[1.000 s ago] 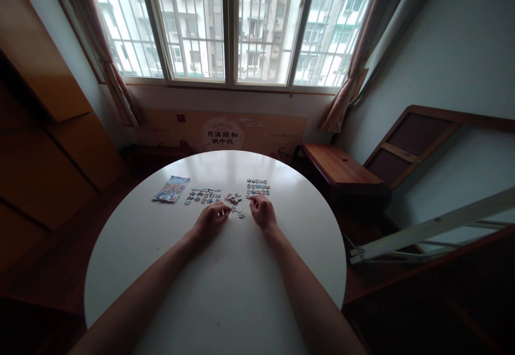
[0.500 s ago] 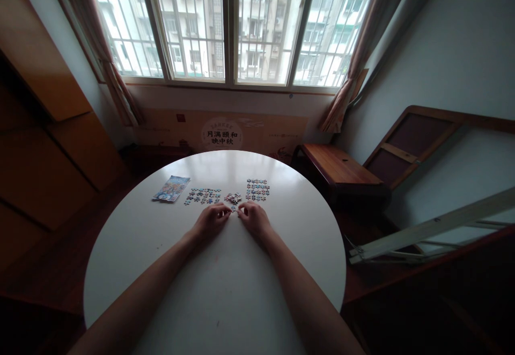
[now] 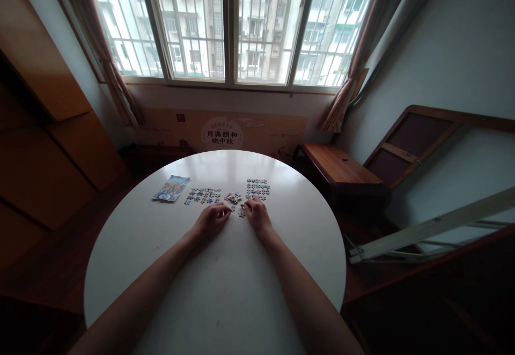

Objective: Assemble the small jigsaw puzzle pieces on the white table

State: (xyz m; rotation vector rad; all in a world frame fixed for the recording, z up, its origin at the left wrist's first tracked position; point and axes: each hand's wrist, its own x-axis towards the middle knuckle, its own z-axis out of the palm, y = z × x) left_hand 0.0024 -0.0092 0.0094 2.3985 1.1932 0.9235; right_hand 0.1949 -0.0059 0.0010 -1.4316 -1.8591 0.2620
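Observation:
Fingers pinched, my left hand rests on the table at a small jigsaw puzzle piece by its fingertips. My right hand is closed too, with a dark bit of a puzzle piece showing at its fingertips. Just below those fingertips a few pale pieces lie on the table. Beyond both hands sits a heaped pile of jigsaw pieces. Loose pieces in rows are spread to the left of the pile, and another block of rows lies to the right, partly behind my right hand.
A colourful picture sheet lies at the table's left. The round white table stands before a barred window. To its right are a wooden bench and a leaning folded frame.
My right hand has shifted slightly right and away from my left, uncovering pale pieces on the table between them. My left hand has stayed in place.

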